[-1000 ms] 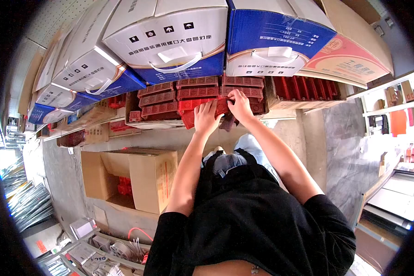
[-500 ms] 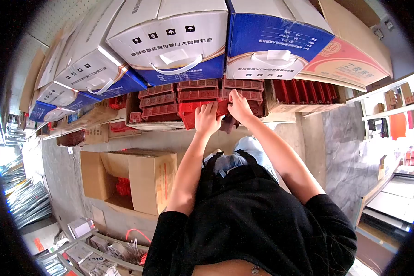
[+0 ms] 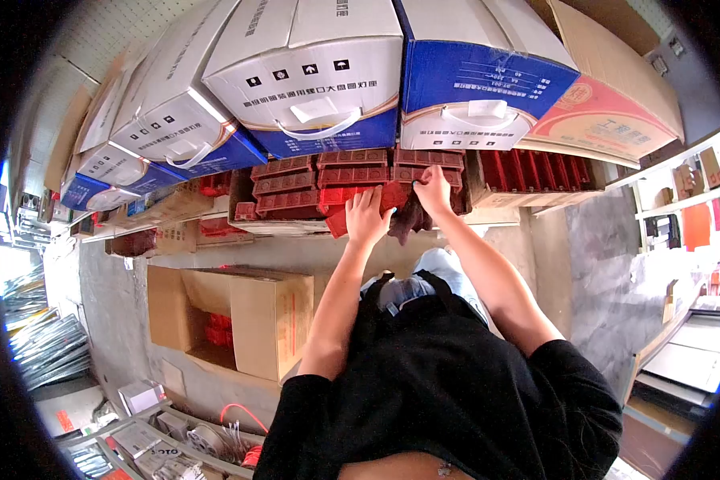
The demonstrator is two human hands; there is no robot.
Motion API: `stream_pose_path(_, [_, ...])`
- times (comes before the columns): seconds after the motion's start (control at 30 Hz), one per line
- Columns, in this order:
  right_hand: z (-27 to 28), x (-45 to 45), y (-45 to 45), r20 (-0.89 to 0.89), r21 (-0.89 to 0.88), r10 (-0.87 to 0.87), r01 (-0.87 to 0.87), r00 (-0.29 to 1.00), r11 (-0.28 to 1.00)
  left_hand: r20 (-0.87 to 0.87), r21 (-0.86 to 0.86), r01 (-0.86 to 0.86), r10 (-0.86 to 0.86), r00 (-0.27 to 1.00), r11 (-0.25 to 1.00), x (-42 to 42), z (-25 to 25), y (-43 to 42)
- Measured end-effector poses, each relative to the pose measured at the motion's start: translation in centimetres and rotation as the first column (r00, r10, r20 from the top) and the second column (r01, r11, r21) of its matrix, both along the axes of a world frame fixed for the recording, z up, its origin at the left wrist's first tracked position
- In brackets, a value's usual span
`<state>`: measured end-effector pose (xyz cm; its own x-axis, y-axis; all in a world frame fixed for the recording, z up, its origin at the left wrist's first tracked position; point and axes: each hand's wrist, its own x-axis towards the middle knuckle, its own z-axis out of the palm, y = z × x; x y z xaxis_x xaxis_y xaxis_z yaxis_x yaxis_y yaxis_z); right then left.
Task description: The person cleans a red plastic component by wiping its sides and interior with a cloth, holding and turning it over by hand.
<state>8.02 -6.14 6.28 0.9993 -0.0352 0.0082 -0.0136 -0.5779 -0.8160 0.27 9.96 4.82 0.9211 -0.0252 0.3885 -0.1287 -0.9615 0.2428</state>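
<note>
My left hand (image 3: 366, 220) lies over a bright red plastic box (image 3: 338, 222), its fingers stretched out and its thumb apart. This box sits tilted at the front edge of an open carton (image 3: 284, 226). Just to the right, my right hand (image 3: 434, 192) is closed on a dark, crumpled cloth (image 3: 410, 218), which hangs down over the carton's front beside the red box. Behind both hands, dusty dark-red plastic boxes (image 3: 352, 158) stand stacked in rows inside the carton. My right fingertips are partly hidden by the hand itself.
White-and-blue cartons (image 3: 320, 88) stand on the shelf above. A carton of upright red pieces (image 3: 536, 170) is at the right. On the floor, an open cardboard box (image 3: 252, 320) holds red pieces. A rack with coils and small goods (image 3: 192, 436) stands at lower left.
My right hand has moved slightly right with the cloth, and more of the cloth shows. My left hand stays on the red box. The view has shifted a little.
</note>
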Motion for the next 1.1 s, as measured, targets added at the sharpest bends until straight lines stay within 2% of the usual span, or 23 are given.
stream_pose_path(0.03, [0.0,-0.2,-0.4,-0.005,0.08,-0.015,0.015,1.0,0.997,-0.035,-0.018,-0.019,0.018,0.999,1.0,0.0,0.2,0.0])
stream_pose_path(0.07, [-0.8,-0.2,-0.7,0.113,0.073,0.015,-0.024,0.993,0.997,-0.023,-0.011,-0.014,0.014,1.0,1.0,-0.1,0.1,0.0])
stream_pose_path(0.17, [0.8,-1.0,-0.5,0.082,0.121,0.15,-0.159,0.985,0.98,0.011,-0.003,-0.001,0.001,1.0,1.0,0.2,-0.4,0.1])
stream_pose_path(0.2, [1.7,-1.3,0.0,0.062,0.095,0.173,-0.179,0.983,0.979,0.017,-0.006,0.001,-0.001,1.0,1.0,0.1,-0.3,0.0])
stream_pose_path(0.33, [1.0,-1.1,0.7,0.207,0.029,0.257,-0.269,0.944,0.963,-0.004,-0.005,0.02,-0.02,1.0,1.0,-0.2,0.0,-0.2])
stream_pose_path(0.43, [0.8,-0.9,1.0,0.255,-0.024,0.293,-0.297,0.921,0.954,-0.014,0.025,0.022,-0.022,1.0,0.999,-0.1,0.2,-0.4])
stream_pose_path(0.53, [1.0,-0.8,1.2,0.217,-0.056,0.316,-0.311,0.924,0.949,-0.028,0.06,0.079,-0.078,0.997,0.995,-0.1,0.2,-0.6])
stream_pose_path(0.63, [0.6,-0.2,1.3,0.271,-0.111,0.358,-0.341,0.893,0.934,0.046,0.079,0.072,-0.076,0.996,0.994,-0.3,-0.1,-0.8])
stream_pose_path(0.87, [0.8,0.2,0.5,0.136,-0.162,0.446,-0.425,0.885,0.891,-0.021,0.071,0.033,-0.032,0.999,0.997,-0.3,0.8,-1.3])
stream_pose_path(0.97, [0.3,0.0,0.3,0.217,-0.168,0.469,-0.441,0.856,0.882,0.003,0.062,0.066,-0.067,0.998,0.996,-0.3,0.7,-1.2])
stream_pose_path(1.1, [-0.2,0.2,0.9,0.233,-0.153,0.383,-0.355,0.894,0.922,0.0,0.08,0.078,-0.078,0.997,0.994,-0.2,0.4,-1.2])
